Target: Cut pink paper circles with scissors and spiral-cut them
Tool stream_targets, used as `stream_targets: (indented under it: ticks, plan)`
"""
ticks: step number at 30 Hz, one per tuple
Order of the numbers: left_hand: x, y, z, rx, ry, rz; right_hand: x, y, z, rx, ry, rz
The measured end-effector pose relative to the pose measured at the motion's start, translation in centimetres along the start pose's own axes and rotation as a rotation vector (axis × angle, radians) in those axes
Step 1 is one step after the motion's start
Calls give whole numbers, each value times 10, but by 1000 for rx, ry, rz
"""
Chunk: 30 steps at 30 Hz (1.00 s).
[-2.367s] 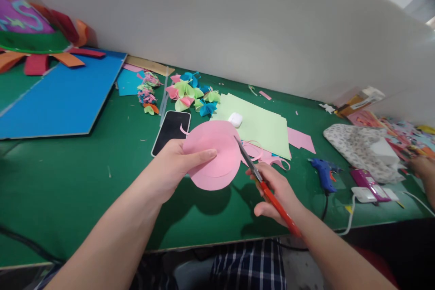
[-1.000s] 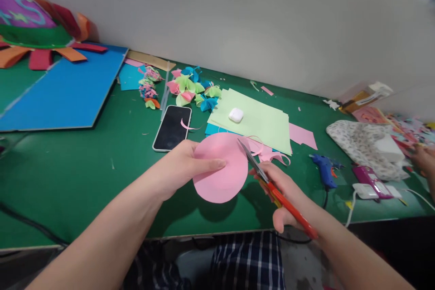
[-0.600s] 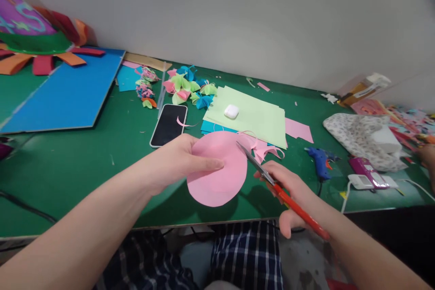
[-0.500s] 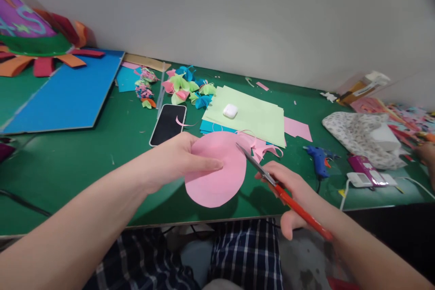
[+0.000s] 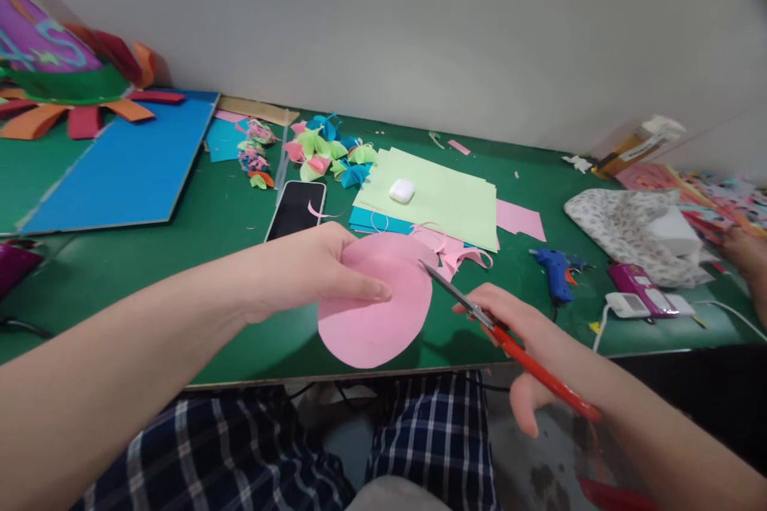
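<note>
My left hand pinches a rounded sheet of pink paper, thumb lying across its face and the other fingers hidden beneath. In my right hand is a pair of scissors with red handles, its blades pointing up and left. The blade tips reach the right edge of the pink paper; whether they are cutting into it I cannot tell. Pink paper scraps lie just behind the sheet, beside a stack of pale green paper that has a white earbud case on top.
A phone lies behind my left hand, near colourful paper flowers. To the right are a blue glue gun, a white power strip and a patterned cloth. Another person's hand shows at the right edge. A blue board lies left.
The view has shifted slightly. My right hand and the scissors sit a little lower and farther right, and the pink paper has tilted slightly. Both hands keep their hold.
</note>
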<state>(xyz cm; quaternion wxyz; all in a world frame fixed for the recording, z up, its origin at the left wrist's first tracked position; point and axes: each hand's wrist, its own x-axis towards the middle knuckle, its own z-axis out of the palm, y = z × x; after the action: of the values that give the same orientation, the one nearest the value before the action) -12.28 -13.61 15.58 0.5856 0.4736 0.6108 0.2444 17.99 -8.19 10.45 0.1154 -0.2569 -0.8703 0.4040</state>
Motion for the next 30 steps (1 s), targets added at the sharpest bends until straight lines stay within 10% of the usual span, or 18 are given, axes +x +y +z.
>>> stream_targets:
  ticks: [30]
  plan:
    - [-5, 11, 22, -5, 5, -16, 5, -6, 1, 101, -56, 9]
